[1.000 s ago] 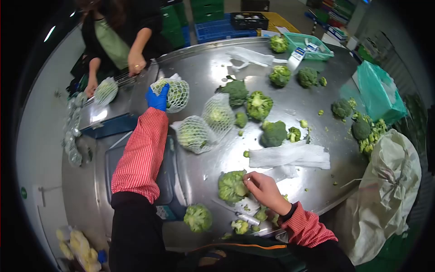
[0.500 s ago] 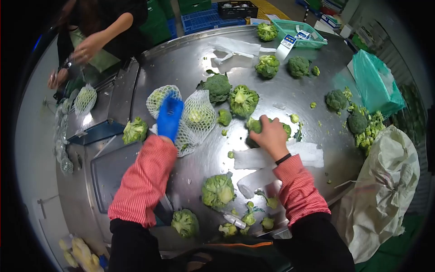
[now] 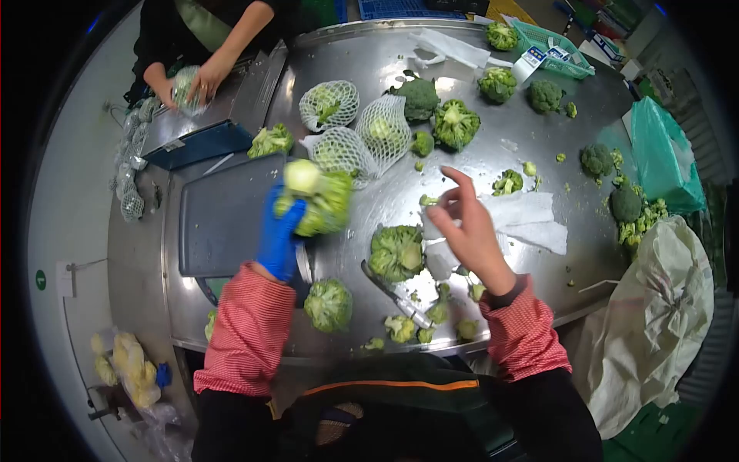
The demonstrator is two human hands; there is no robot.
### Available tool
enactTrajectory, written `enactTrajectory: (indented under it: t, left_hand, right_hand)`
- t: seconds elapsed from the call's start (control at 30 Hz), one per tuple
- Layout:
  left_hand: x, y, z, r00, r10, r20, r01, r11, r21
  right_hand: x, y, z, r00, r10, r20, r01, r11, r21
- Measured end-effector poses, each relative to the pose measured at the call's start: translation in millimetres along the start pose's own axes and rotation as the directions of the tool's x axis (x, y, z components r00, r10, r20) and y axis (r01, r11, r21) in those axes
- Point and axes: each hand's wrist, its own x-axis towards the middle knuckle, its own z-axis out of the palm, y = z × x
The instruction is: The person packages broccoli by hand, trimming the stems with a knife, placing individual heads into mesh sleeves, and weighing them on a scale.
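My left hand, in a blue glove, grips a broccoli head whose pale cut stem points up toward me. Bare and with its fingers apart, my right hand hovers over flat white strips and holds nothing. Between my hands a trimmed broccoli head lies stem toward the right, with a knife beside it. Beyond my left hand are broccoli heads in white mesh nets, such as one netted head and a larger netted one.
A grey tray sits at left, near a metal machine. Across from it, a co-worker's hands hold a wrapped head. A green basket, a green plastic bag and a white sack line the far and right sides.
My left hand has left the netted heads, come nearer to me and now holds a broccoli head. My right hand has come off the broccoli it was touching and opened. The view has shifted.
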Motion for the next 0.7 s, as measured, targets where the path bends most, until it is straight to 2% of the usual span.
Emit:
enactTrajectory:
  t: [0.03, 0.1, 0.13, 0.17, 0.23, 0.27, 0.3, 0.37, 0.5, 0.63, 0.7]
  left_hand:
    - [-5.2, 10.3, -15.3, 0.987, 0.118, -0.111, -0.109, 0.99, 0.087]
    - [-11.4, 21.1, -68.7, 0.933, 0.288, -0.214, -0.189, 0.901, 0.391]
    - [-14.5, 23.3, -89.9, 0.887, 0.389, -0.248, -0.207, 0.816, 0.54]
    - [-19.6, 23.7, -101.4, 0.887, 0.354, -0.297, -0.147, 0.825, 0.546]
    - [-31.4, 27.7, -118.8, 0.866, 0.292, -0.405, -0.029, 0.839, 0.544]
    - [-36.6, 34.6, -124.7, 0.875, 0.212, -0.435, 0.07, 0.834, 0.547]
    - [-45.0, 41.5, -119.2, 0.893, 0.161, -0.421, 0.078, 0.865, 0.495]
    - [-61.5, 59.1, -109.0, 0.851, 0.05, -0.522, 0.259, 0.825, 0.502]
    - [-80.2, 63.7, -144.8, 0.832, 0.054, -0.552, 0.227, 0.875, 0.427]
    - [-104.3, 82.4, -160.3, 0.777, 0.115, -0.619, 0.138, 0.928, 0.347]
    - [-117.6, 91.9, -169.4, 0.77, 0.163, -0.617, 0.089, 0.93, 0.357]
  right_hand:
    - [-7.6, 1.1, -4.9, 0.998, 0.052, -0.041, -0.053, 0.999, -0.008]
    - [-30.9, 28.3, -4.5, 0.999, -0.008, -0.045, -0.001, 0.98, -0.197]
    - [-45.5, 39.3, -0.4, 0.998, 0.048, 0.028, -0.04, 0.971, -0.235]
    - [-62.3, 45.1, 8.6, 0.989, 0.101, 0.108, -0.068, 0.96, -0.272]
    - [-96.8, 43.1, 32.3, 0.962, 0.061, 0.268, 0.049, 0.92, -0.388]
    - [-110.4, 46.9, 43.7, 0.947, -0.007, 0.32, 0.152, 0.89, -0.43]
    - [-120.1, 49.8, 54.0, 0.926, -0.07, 0.372, 0.252, 0.848, -0.467]
    - [-129.4, 48.5, 69.3, 0.908, -0.075, 0.411, 0.312, 0.775, -0.549]
    - [-135.8, 58.9, 88.1, 0.871, -0.13, 0.474, 0.445, 0.62, -0.647]
    - [-132.9, 68.2, 99.4, 0.875, 0.013, 0.484, 0.412, 0.507, -0.757]
    - [-129.7, 66.3, 103.0, 0.877, 0.043, 0.478, 0.379, 0.55, -0.744]
